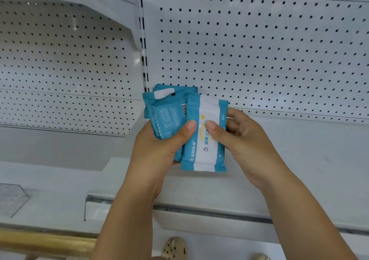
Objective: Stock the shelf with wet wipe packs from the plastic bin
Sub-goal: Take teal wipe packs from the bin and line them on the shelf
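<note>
Both of my hands hold a bunch of teal and white wet wipe packs above the white shelf [299,159]. My left hand [157,145] grips a stack of packs [167,112] seen from their printed backs, thumb pressed across them. My right hand [239,137] holds the front pack [205,151], which shows its white label, thumb on the label and fingers behind its right edge. The packs stand upright near the pegboard back panel [259,50]. The plastic bin is out of view.
A slotted upright post [144,46] splits the shelving into two bays. The left bay has a shelf [50,145] and an upper shelf bracket [111,10]. A clear plastic holder [12,199] sits at the lower left. A brass-coloured rail [44,241] and a beige shoe [175,248] lie below.
</note>
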Motion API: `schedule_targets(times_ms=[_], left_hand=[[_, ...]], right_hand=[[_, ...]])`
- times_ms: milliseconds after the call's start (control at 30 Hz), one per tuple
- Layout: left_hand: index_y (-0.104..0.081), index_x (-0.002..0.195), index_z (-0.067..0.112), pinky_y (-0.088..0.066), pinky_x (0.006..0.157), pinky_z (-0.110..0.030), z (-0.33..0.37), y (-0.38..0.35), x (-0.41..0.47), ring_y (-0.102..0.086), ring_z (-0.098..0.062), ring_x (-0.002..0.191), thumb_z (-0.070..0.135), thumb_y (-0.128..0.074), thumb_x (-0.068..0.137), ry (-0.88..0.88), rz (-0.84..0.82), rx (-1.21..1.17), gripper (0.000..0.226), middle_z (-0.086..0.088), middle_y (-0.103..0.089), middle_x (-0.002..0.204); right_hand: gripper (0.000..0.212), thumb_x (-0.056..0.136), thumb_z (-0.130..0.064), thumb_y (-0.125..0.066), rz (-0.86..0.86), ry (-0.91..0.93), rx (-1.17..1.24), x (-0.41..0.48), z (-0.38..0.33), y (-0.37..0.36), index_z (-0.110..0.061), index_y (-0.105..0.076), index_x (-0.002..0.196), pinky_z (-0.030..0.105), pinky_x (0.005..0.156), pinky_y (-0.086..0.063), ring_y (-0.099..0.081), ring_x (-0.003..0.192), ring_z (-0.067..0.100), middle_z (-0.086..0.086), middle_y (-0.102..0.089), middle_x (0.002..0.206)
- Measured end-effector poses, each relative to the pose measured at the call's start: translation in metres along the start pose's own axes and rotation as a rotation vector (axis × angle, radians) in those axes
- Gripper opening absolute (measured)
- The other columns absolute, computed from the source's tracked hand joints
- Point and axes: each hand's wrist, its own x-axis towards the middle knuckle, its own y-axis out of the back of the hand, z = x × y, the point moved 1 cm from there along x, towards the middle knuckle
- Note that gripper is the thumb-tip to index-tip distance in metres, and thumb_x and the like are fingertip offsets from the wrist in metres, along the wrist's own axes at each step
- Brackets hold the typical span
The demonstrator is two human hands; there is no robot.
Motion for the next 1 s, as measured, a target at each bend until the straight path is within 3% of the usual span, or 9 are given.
schedule_targets(times_ms=[100, 200, 267, 367, 567, 700, 800, 900, 1000], left_hand=[[-0.07, 0.12, 0.027, -0.062, 0.069, -0.033, -0.002, -0.002, 0.0, -0.077, -0.018, 0.097, 0.028, -0.076, 0.085, 0.027, -0.01, 0.003, 0.035, 0.004, -0.079, 0.109], [-0.068, 0.121, 0.026, -0.06, 0.064, -0.029, -0.003, -0.002, 0.002, -0.077, -0.017, 0.095, 0.031, -0.078, 0.078, 0.051, -0.008, -0.005, 0.044, 0.004, -0.079, 0.107], [-0.068, 0.121, 0.025, -0.061, 0.065, -0.03, -0.004, -0.003, 0.001, -0.077, -0.018, 0.095, 0.03, -0.082, 0.07, 0.06, -0.022, 0.026, 0.053, 0.004, -0.079, 0.106], [-0.067, 0.124, 0.024, -0.063, 0.069, -0.034, -0.006, -0.008, 0.0, -0.076, -0.017, 0.098, 0.021, -0.086, 0.069, 0.052, -0.022, 0.063, 0.058, 0.005, -0.078, 0.109], [-0.069, 0.115, 0.026, -0.064, 0.073, -0.039, -0.009, -0.002, 0.004, -0.077, -0.018, 0.095, 0.002, -0.082, 0.08, -0.02, 0.199, -0.006, 0.045, 0.006, -0.079, 0.104], [-0.069, 0.109, 0.027, -0.062, 0.077, -0.04, -0.005, 0.012, 0.008, -0.077, -0.019, 0.096, 0.003, -0.083, 0.079, -0.043, 0.32, -0.076, 0.041, 0.006, -0.079, 0.103], [-0.069, 0.109, 0.026, -0.063, 0.08, -0.041, -0.002, 0.018, 0.008, -0.076, -0.018, 0.097, 0.005, -0.084, 0.079, -0.062, 0.39, -0.095, 0.04, 0.007, -0.079, 0.104], [-0.067, 0.11, 0.025, -0.063, 0.083, -0.042, -0.003, 0.024, 0.006, -0.076, -0.016, 0.098, 0.006, -0.085, 0.079, -0.108, 0.541, -0.132, 0.04, 0.005, -0.078, 0.106], [-0.065, 0.113, 0.024, -0.063, 0.085, -0.042, -0.002, 0.04, 0.005, -0.075, -0.012, 0.096, 0.009, -0.087, 0.078, -0.169, 0.716, -0.155, 0.044, 0.005, -0.076, 0.108]], right_hand=[[0.049, 0.086, -0.02, -0.074, 0.07, -0.015, 0.02, 0.0, 0.0, 0.004, -0.022, -0.056, 0.131, 0.03, 0.078, -0.06, -0.074, 0.101, 0.026, 0.005, -0.078, 0.105], [0.06, 0.089, -0.018, -0.075, 0.23, -0.016, 0.085, 0.002, 0.002, 0.007, -0.031, -0.045, 0.139, 0.041, 0.086, -0.06, -0.074, 0.1, 0.024, 0.007, -0.078, 0.102], [0.053, 0.089, -0.017, -0.076, 0.344, 0.008, 0.153, 0.003, 0.002, 0.008, -0.028, -0.048, 0.132, 0.046, 0.089, -0.06, -0.075, 0.097, 0.023, 0.008, -0.078, 0.099], [0.052, 0.088, -0.014, -0.076, 0.424, 0.009, 0.303, 0.003, 0.0, 0.008, -0.02, -0.044, 0.129, 0.042, 0.083, -0.063, -0.076, 0.092, 0.018, 0.006, -0.077, 0.1], [0.045, 0.083, -0.01, -0.079, 0.222, -0.088, 0.26, 0.004, -0.005, 0.014, -0.002, -0.058, 0.122, 0.039, 0.08, -0.063, -0.075, 0.099, 0.022, 0.01, -0.076, 0.109], [0.044, 0.073, -0.024, -0.08, 0.057, -0.143, 0.093, 0.0, -0.005, 0.02, -0.014, -0.068, 0.114, 0.033, 0.072, -0.063, -0.076, 0.094, 0.021, 0.006, -0.078, 0.104], [0.031, 0.078, -0.02, -0.079, -0.039, -0.13, 0.001, 0.0, -0.002, 0.011, -0.019, -0.074, 0.108, 0.032, 0.075, -0.063, -0.077, 0.093, 0.019, 0.002, -0.079, 0.101], [0.024, 0.083, -0.015, -0.079, -0.015, -0.093, -0.049, 0.005, 0.004, -0.002, -0.018, -0.073, 0.106, 0.032, 0.081, -0.062, -0.076, 0.095, 0.017, -0.001, -0.079, 0.1], [0.02, 0.083, -0.019, -0.083, 0.076, -0.056, -0.155, 0.011, 0.013, -0.014, -0.019, -0.07, 0.098, 0.042, 0.081, -0.061, -0.076, 0.093, 0.021, -0.002, -0.079, 0.096]])
